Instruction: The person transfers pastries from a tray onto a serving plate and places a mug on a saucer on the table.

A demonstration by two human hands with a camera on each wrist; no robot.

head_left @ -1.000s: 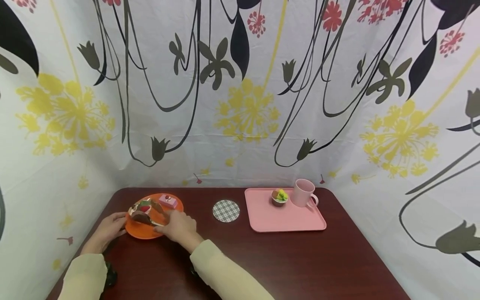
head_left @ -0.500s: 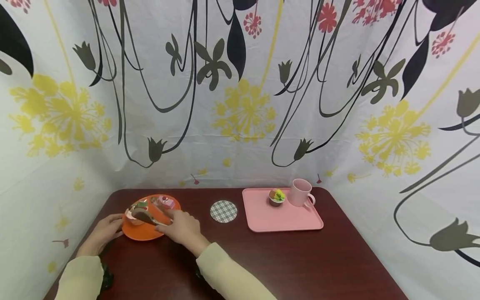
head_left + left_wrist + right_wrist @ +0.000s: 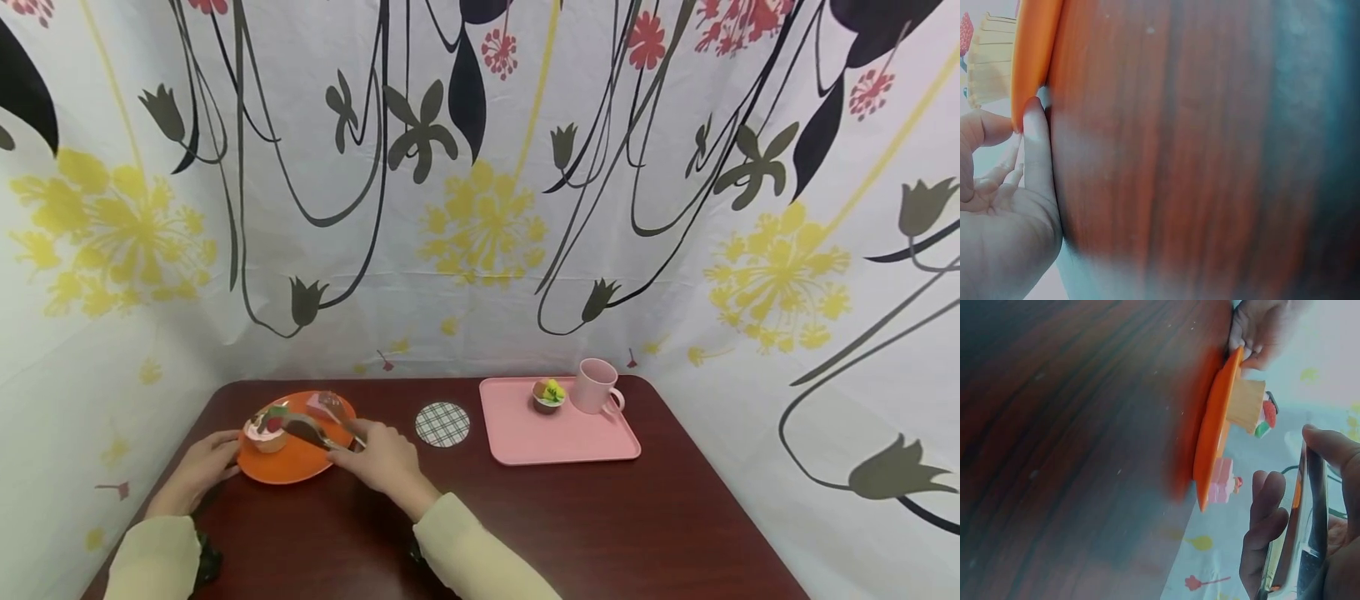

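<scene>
Pinching the orange plate (image 3: 294, 468) with left hand (image 3: 201, 468), likely for steadiness — and gripping metal tongs (image 3: 304, 428) in right hand (image 3: 386, 460), probably sparing fingertips!

In the head view the tongs (image 3: 306, 429) partly hide the pink cake (image 3: 316, 404), and the bottom edge crops both sleeves (image 3: 153, 557); the right wrist view's top edge cuts off the left hand (image 3: 1266, 328) (as the left wrist view's does the orange plate (image 3: 1038, 50))

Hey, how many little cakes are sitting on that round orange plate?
2 on the round orange plate: a cupcake in a pale fluted cup near the left hand, and a pink cake slice toward the far right edge. None appears hidden.
</scene>
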